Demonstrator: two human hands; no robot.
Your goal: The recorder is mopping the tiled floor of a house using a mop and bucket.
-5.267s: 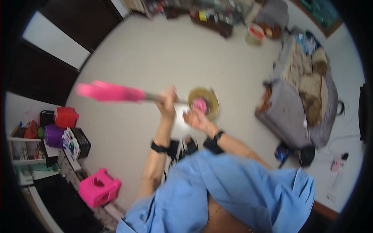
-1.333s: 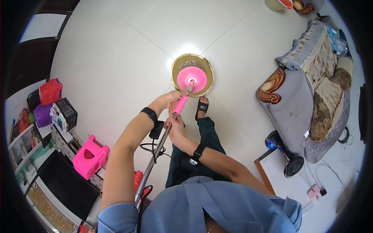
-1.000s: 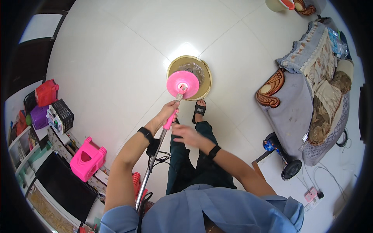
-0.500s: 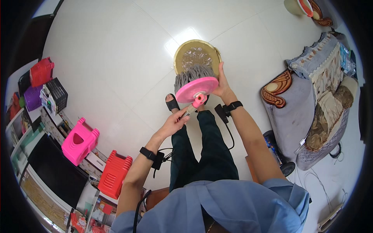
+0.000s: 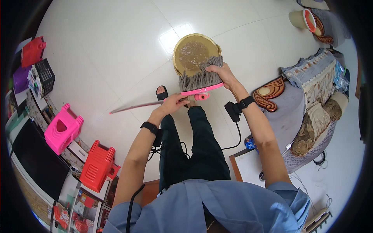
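Note:
A mop with grey strands (image 5: pixel 200 80) and a pink disc leans over the near rim of a yellowish bucket (image 5: pixel 177 54) of murky water. My left hand (image 5: pixel 173 103) is closed round the mop's handle close to the pink joint; the thin shaft slants away to the left. With thumb on top, my right hand (image 5: pixel 222 74) grips the right end of the strands and the disc's edge. Some strands hang over the bucket's inside; whether their tips touch the water is hard to tell.
Red stool (image 5: pixel 98 166) and pink stool (image 5: pixel 63 128) stand at left beside a cabinet with a black screen (image 5: pixel 37 155). On the right are a grey sofa (image 5: pixel 289 110) with carved wooden trim and, farther off, a small bin (image 5: pixel 298 20). My sandalled foot (image 5: pixel 161 92) is near the bucket.
The mop head has tipped so its disc shows edge-on, and the handle has swung out to the left. My right hand has moved from the bucket's rim onto the strands.

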